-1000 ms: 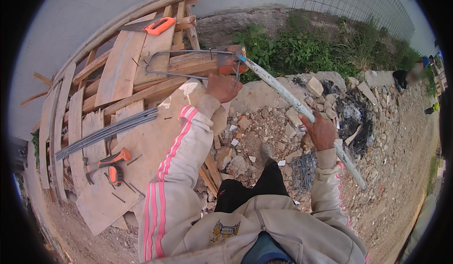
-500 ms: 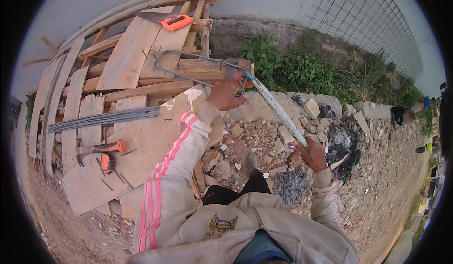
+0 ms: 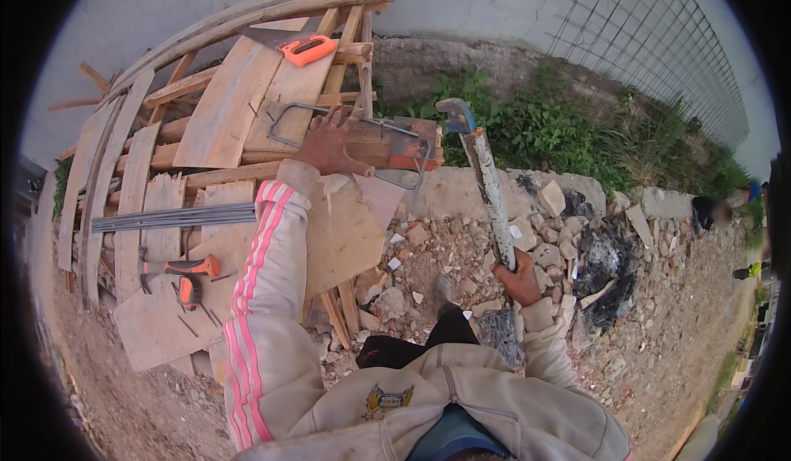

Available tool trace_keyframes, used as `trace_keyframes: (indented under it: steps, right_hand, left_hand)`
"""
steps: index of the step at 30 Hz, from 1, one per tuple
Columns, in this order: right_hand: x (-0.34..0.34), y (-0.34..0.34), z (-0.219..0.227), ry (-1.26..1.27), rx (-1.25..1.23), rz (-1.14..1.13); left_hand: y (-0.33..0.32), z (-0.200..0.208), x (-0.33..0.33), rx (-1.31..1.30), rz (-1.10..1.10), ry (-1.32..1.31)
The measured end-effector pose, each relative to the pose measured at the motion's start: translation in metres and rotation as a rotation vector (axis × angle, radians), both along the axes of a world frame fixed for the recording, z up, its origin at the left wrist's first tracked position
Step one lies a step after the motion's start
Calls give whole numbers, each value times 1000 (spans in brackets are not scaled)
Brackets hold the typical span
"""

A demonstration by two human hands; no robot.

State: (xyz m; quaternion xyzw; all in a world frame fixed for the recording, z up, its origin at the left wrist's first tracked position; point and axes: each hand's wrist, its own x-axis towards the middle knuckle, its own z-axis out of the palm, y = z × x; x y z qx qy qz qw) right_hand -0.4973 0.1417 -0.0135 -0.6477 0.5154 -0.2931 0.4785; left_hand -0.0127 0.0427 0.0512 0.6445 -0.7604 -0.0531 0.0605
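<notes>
My right hand (image 3: 521, 280) is wrapped round the lower end of a rebar bending bar (image 3: 488, 181), a worn whitish pipe with a hooked blue-and-rusty head. Its head is raised, apart from the bent steel rod. My left hand (image 3: 331, 141) reaches over the bench with its fingers spread, lying across the bent rod. That rod, a thin rebar stirrup (image 3: 288, 115), is bent into a rough rectangle. Its right end lies at a rusty metal plate (image 3: 409, 144) on the wooden beam; part of the rod is hidden under my left hand.
On the plank bench lie an orange-handled handsaw (image 3: 306, 50), straight steel rods (image 3: 177, 216), a claw hammer (image 3: 181, 267), a tape measure (image 3: 189, 293) and loose nails. Below are rubble (image 3: 428, 255), a wire bundle (image 3: 499, 336) and black ash (image 3: 606, 267). Steel mesh (image 3: 651, 41) leans on the wall.
The bending bar's head has lifted off the rod, and the bar stands steeper. My left hand has moved left from the plate onto the stirrup, its fingers spreading. My right hand has drawn slightly nearer.
</notes>
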Motion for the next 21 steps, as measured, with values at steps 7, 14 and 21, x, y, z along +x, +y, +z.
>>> trace_keyframes:
  steps: [7, 14, 21]
  right_hand:
    - [136, -50, -9, -341, 226, 60]
    - [169, -76, -7, -599, 353, 51]
    - [135, -109, 37, -629, 416, 66]
  left_hand:
    - [-24, 39, 8, 290, -94, -109]
    - [-1, 81, -28, 47, -114, -406]
    - [32, 112, -76, -163, 78, -338]
